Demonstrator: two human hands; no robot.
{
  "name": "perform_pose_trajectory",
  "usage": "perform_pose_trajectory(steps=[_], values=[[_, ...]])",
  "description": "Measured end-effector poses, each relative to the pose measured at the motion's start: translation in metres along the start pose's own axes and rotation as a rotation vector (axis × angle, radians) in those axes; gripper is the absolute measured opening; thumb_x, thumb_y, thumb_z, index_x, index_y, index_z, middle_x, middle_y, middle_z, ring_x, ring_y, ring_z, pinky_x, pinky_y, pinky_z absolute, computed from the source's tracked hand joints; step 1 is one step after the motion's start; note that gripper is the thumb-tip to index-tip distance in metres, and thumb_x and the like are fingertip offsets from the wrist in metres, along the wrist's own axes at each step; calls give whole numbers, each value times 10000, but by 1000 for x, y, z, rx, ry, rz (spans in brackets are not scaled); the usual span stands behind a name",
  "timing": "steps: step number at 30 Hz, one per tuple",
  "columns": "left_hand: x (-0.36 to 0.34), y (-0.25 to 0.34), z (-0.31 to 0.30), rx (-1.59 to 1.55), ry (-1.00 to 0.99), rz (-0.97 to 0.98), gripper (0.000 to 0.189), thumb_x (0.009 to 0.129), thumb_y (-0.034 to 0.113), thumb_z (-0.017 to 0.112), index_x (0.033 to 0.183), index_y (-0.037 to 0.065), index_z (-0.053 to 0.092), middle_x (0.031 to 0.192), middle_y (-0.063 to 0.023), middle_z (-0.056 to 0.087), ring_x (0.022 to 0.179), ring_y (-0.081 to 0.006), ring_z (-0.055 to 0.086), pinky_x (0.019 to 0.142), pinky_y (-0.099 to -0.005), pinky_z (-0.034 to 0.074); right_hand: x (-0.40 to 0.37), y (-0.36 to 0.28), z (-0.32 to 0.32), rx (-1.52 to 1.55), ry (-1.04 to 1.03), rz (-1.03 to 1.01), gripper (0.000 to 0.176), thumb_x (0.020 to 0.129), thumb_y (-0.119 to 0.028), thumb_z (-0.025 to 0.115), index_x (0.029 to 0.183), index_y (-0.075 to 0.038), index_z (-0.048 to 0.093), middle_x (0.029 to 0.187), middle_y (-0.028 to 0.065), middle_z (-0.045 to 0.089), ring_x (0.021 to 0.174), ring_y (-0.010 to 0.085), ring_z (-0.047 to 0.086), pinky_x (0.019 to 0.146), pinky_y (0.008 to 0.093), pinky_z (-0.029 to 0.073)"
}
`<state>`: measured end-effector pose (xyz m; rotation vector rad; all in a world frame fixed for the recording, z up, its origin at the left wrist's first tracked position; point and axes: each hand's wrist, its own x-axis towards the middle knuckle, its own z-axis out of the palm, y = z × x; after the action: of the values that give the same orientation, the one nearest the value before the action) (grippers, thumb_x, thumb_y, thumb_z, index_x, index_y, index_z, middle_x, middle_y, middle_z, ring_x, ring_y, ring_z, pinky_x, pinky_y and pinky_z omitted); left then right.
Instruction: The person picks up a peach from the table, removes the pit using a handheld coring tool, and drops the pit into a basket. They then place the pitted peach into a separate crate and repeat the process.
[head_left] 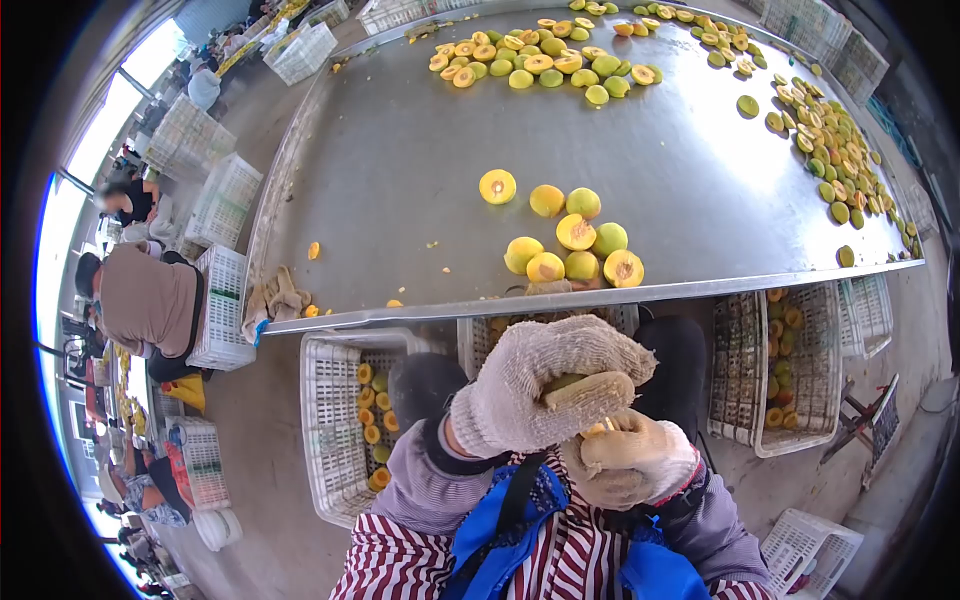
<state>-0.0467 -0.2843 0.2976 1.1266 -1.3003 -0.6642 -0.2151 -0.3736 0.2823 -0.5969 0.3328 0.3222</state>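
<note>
My left hand, in a knitted work glove, is closed around a yellow-green peach; only a sliver of its skin shows between the fingers. Just below and touching it, my right hand, also gloved, has its fingers curled in. A small orange-yellow bit shows at its fingertips, but whatever the hand grips is hidden. Beyond my hands, on the metal table, lies a small group of peach halves, some cut side up.
More halves form a pile at the back and another along the right. Below the table edge stand a white crate with peach halves and another crate. A rag lies at the left corner. A person sits at left.
</note>
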Motion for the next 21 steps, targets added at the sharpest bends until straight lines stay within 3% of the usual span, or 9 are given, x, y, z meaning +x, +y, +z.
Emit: perform_pose_trajectory(steps=[1,3,5,7,11,16,18,19,21], values=[[-3,-1,7,0,3,-3,207,876,170,764,1009,18,719,1012,-136,741,868,-256,716,777,-358,566,-2,3,0,1,-1,4,162,961,-182,610,917,-29,583,574,-7,480,401,61,403,349,222,317],[-10,-6,22,-120,260,89,222,899,173,738,1021,-11,714,989,-157,734,884,-252,711,783,-354,562,-4,3,1,205,-1,76,161,958,-176,614,918,-25,575,596,0,492,399,62,402,356,222,320],[-15,-8,21,-228,208,35,269,934,210,703,1071,-22,700,1015,-159,726,869,-242,704,766,-349,564,-4,3,12,237,82,43,167,956,-178,617,912,-24,569,601,1,490,395,64,400,360,224,321],[-17,-3,22,-767,250,-346,325,979,274,654,1135,-10,682,1054,-154,718,834,-233,696,738,-345,567,-2,2,13,201,160,-15,173,955,-181,619,906,-24,566,599,-1,485,392,64,397,360,225,321],[-16,-5,32,-895,442,-418,358,1004,303,624,1176,-8,664,1064,-149,714,827,-190,686,737,-315,567,6,1,-4,170,-72,-39,219,957,-223,630,884,-29,561,541,-27,434,381,70,388,361,232,314],[-19,-9,33,-698,460,-344,378,1006,326,623,1177,-7,664,1032,-134,710,796,-169,671,715,-309,565,8,5,-13,159,-135,-18,223,975,-229,606,877,-34,560,542,-35,434,380,73,392,364,241,325],[-19,-25,21,-86,324,-123,446,995,383,581,1131,-36,649,1042,-196,709,829,-233,697,746,-353,581,9,7,-12,192,-140,-21,225,978,-232,602,881,-34,558,550,-34,443,382,73,395,367,240,328],[-19,-22,21,-83,324,-122,446,995,383,581,1131,-36,649,1042,-196,709,829,-233,697,746,-353,581,10,7,-11,228,-147,-32,226,981,-235,598,885,-35,556,557,-33,452,383,74,399,369,240,331],[-20,-17,26,-608,369,-282,439,1020,383,542,1139,-27,646,1061,-194,708,813,-225,689,759,-353,571,13,5,-9,232,-145,-28,218,980,-237,605,904,-38,561,569,-33,462,393,70,404,374,237,331]])
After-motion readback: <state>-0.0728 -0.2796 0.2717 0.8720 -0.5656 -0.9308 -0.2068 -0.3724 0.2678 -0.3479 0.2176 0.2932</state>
